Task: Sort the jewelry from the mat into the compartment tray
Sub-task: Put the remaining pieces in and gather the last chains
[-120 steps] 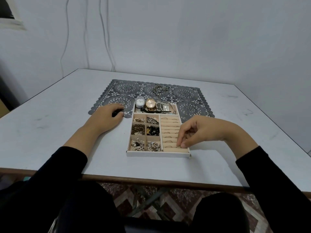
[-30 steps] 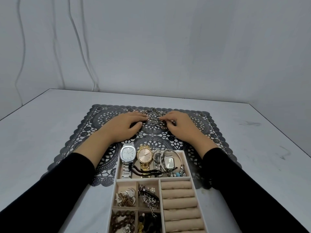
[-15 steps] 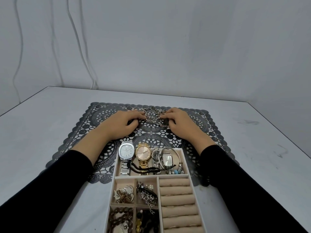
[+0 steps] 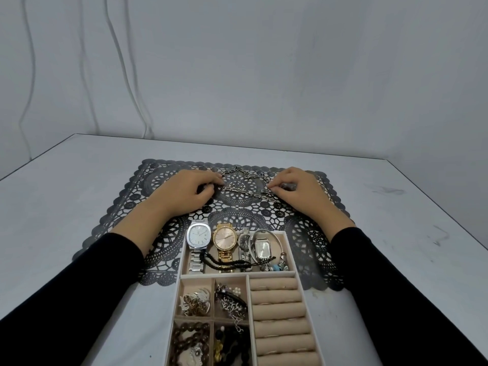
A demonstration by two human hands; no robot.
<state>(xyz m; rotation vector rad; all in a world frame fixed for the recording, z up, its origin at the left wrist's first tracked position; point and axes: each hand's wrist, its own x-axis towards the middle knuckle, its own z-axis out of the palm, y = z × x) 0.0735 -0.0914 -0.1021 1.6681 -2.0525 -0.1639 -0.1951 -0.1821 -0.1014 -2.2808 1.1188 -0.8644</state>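
On the mat (image 4: 237, 220), left hand (image 4: 184, 194) and right hand (image 4: 301, 194) pinch the chain (image 4: 248, 193) between them.

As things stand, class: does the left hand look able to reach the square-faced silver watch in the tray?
Probably yes. The silver watch lies uncovered in the far left corner of the compartment tray, just nearer than the left hand, nothing between. The hand must first release the chain it pinches.
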